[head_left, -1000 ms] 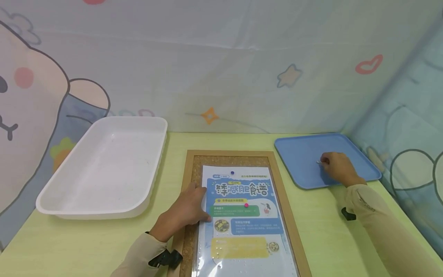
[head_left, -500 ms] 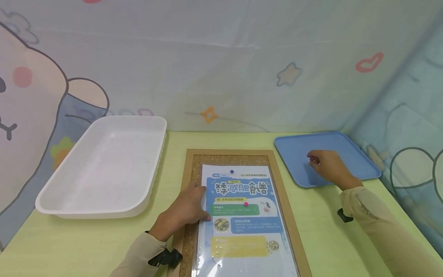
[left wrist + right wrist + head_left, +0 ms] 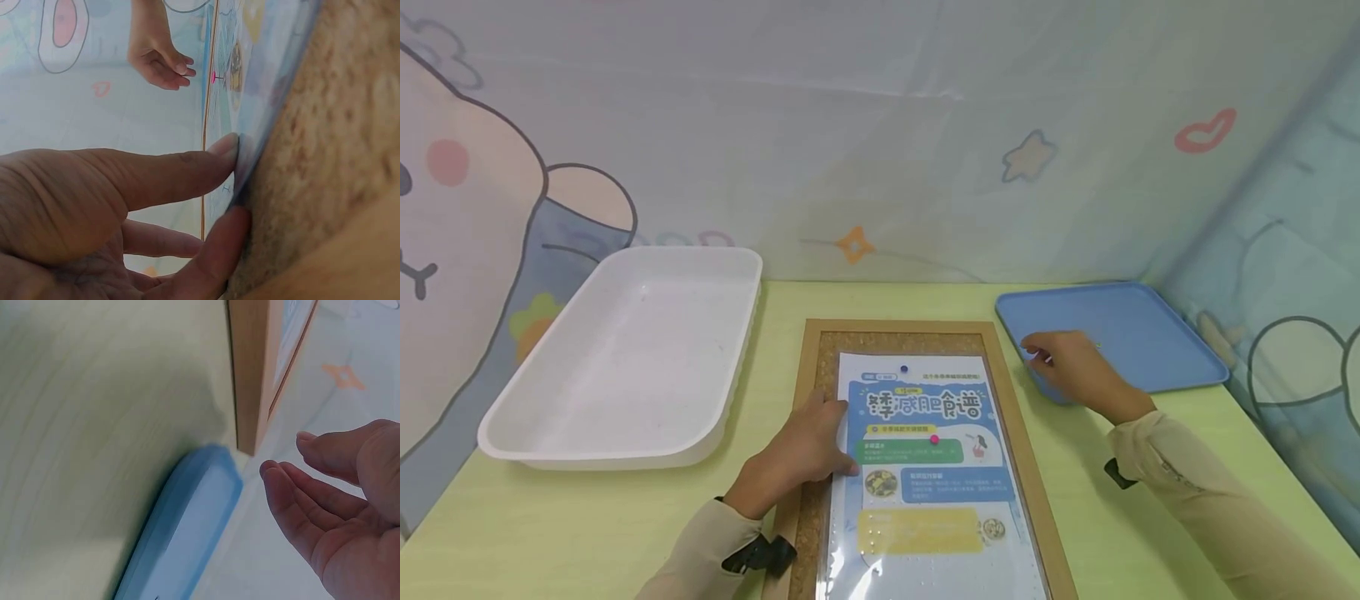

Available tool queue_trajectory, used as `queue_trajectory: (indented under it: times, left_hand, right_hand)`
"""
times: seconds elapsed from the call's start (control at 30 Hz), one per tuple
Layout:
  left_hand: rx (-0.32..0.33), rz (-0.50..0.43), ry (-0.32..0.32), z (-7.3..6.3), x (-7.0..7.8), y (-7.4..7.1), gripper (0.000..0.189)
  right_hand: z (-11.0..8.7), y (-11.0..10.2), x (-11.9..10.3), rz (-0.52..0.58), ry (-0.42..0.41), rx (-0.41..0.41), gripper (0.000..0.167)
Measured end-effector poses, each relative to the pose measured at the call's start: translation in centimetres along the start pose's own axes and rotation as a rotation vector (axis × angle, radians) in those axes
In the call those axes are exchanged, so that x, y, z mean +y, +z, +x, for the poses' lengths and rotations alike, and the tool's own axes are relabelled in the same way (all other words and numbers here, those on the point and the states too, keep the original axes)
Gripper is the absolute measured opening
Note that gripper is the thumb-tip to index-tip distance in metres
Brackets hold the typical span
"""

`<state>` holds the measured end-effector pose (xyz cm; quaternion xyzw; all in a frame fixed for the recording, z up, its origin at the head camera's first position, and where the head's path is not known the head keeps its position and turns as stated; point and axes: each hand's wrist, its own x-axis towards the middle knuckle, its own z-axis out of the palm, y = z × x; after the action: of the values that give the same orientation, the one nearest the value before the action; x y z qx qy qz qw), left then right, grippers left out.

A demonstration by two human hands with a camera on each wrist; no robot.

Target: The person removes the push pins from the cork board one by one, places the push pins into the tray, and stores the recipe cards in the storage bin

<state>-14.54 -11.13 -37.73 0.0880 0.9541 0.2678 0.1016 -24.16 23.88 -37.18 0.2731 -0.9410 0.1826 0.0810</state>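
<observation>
My left hand [image 3: 805, 454] presses the laminated blue poster [image 3: 925, 467] flat on the wood-framed cork board [image 3: 808, 512]; my right hand [image 3: 1071, 367], fingers relaxed and empty, hovers over the blue plastic tray's [image 3: 1150, 333] near left corner.

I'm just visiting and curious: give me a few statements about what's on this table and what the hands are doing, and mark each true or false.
1. The left hand presses on the poster lying on the cork board. True.
2. The white tray holds pins. False: nothing shows inside it.
3. The right hand is over the near corner of the blue tray. True.
4. No pins are in the poster. False: a blue pin and a pink pin are stuck in it.
</observation>
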Motion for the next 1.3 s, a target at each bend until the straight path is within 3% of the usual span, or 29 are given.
queue_trajectory:
  times: [0.27,0.37,0.53,0.7,1.03,1.3]
  left_hand:
    - [0.007,-0.004,0.015,-0.2,0.1,-0.3,0.069]
    - [0.004,-0.008,0.006,-0.2,0.1,-0.3,0.07]
    - [0.001,-0.005,-0.005,0.1,0.0,-0.1,0.07]
    - [-0.001,-0.006,-0.006,0.2,-0.1,0.0,0.07]
    - [0.007,-0.001,0.015,0.3,-0.3,0.2,0.069]
    - [-0.002,0.001,-0.003,0.2,-0.2,0.2,0.07]
  right_hand:
    - [0.4,1.2,-2.5,0.032,-0.009,-0.078,0.022]
    - [0.5,1.6,-3.4,0.033,-0.021,-0.093,0.012]
    - [0.4,2.2,-5.0,0.035,-0.048,-0.119,0.017]
    - [0.3,2.6,-6.9,0.039,-0.055,-0.194,0.028]
    - [0.4,3.8,-9.0,0.094,-0.116,-0.249,0.019]
    - [0.7,4.1,-10.9,0.02,-0.15,-0.303,0.027]
